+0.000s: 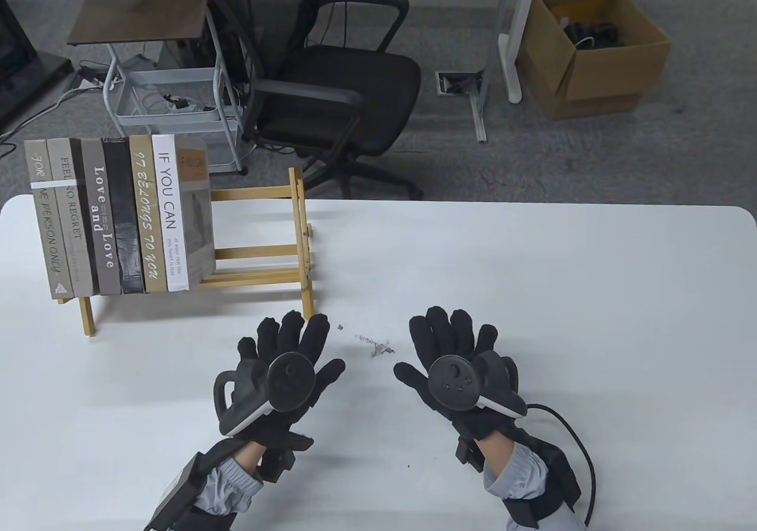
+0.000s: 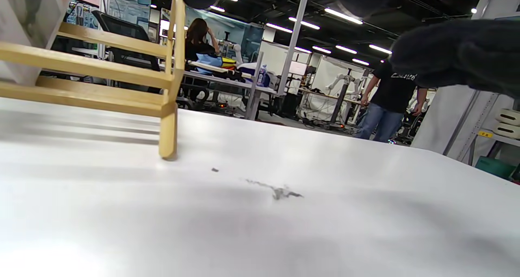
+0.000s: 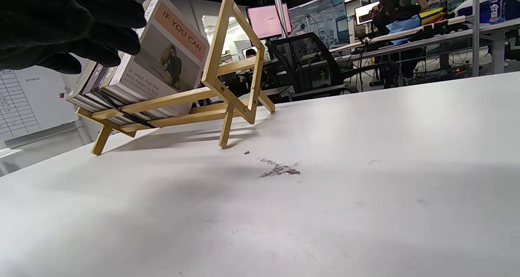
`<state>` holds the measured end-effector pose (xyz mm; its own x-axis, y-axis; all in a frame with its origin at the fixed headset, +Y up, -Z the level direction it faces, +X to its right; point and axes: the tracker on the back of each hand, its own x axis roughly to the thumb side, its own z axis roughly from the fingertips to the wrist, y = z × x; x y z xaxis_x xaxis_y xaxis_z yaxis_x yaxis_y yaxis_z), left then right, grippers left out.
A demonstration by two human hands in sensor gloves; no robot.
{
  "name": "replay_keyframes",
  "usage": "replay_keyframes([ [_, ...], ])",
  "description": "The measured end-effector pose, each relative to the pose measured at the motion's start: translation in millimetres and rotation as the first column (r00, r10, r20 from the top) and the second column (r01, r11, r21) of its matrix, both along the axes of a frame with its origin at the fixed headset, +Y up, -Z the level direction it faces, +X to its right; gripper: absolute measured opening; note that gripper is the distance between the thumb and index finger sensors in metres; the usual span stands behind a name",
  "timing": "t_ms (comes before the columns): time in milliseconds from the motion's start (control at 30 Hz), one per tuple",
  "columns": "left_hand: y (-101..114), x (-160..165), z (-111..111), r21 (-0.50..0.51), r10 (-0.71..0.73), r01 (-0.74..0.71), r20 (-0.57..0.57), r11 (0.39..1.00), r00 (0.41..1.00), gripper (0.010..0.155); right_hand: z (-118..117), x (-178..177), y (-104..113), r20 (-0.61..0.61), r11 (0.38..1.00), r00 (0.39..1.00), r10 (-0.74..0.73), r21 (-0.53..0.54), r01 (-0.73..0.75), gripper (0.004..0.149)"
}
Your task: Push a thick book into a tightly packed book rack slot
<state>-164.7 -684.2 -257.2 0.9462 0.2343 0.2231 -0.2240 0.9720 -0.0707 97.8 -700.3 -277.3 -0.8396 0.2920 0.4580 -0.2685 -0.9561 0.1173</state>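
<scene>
Left hand (image 1: 284,371): seen flat above the counter (image 1: 532,294) near its front edge, fingers spread wide, nothing held.
Right hand (image 1: 458,371): likewise spread wide and empty, beside the left hand, toward the counter's middle.
Wooden book rack (image 1: 260,253): stood at the back-left corner of the counter; its right portion is unfilled.
Books (image 1: 112,217): six are packed upright at the rack's left end, spines toward the front edge.
Thick book (image 1: 172,211): judged to be the white "IF YOU CAN" volume, last in the row on its right; whether it is fully seated cannot be told.
Governing relation: the book lies beyond and to the left of both hands; its long axis is upright, leaning back. The left hand is the nearer, its fingertips just short of the rack's right front leg (image 1: 306,300).
Table view: the row of spines and both hands are shown together.
Right wrist view: the rack's backward tilt and the book's front cover (image 3: 170,53) are shown, unseen from above.
Left wrist view: only the rack's leg (image 2: 167,130) and rails, plus a grey smudge (image 2: 280,191) on the counter.
</scene>
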Motion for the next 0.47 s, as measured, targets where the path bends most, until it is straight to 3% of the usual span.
replay_keyframes([
  [467,-3.2,5.5,3.3,0.002,-0.04,0.04,0.002,0.999,0.999,0.077,0.5,-0.4,1.1,0.0,1.0,1.0,-0.009,0.013,0.009,0.081],
])
